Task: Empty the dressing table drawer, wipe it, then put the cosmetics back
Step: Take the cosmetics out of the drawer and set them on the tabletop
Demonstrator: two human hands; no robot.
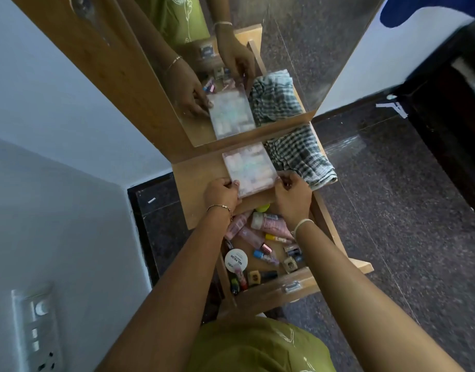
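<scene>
Two hands are closed on the near corners of a clear box (pixel 248 171), which is pinched between fingers and thumb on each side: the left hand (pixel 221 193) at its 8 o'clock corner, the right hand (pixel 292 196) at its 4 o'clock corner. The box lies on the tabletop (pixel 196 178) just before the mirror (pixel 298 49), with its near edge at or slightly past the front lip, directly above the open drawer (pixel 298 284). Whether it is fully set down cannot be told. If it is released there, it could be tipped into the drawer onto the bottles (pixel 268 222) and the jar (pixel 236 260). A checked cloth (pixel 301 157) is bunched just beside the box at 3 o'clock, and part of it hangs over the table's right edge; were the box pushed that way, the cloth could be shoved to the floor. Bare tabletop is seen only at 9 o'clock of the box, and many small round items are yet to be lifted out, so some may roll off unless stood upright.
</scene>
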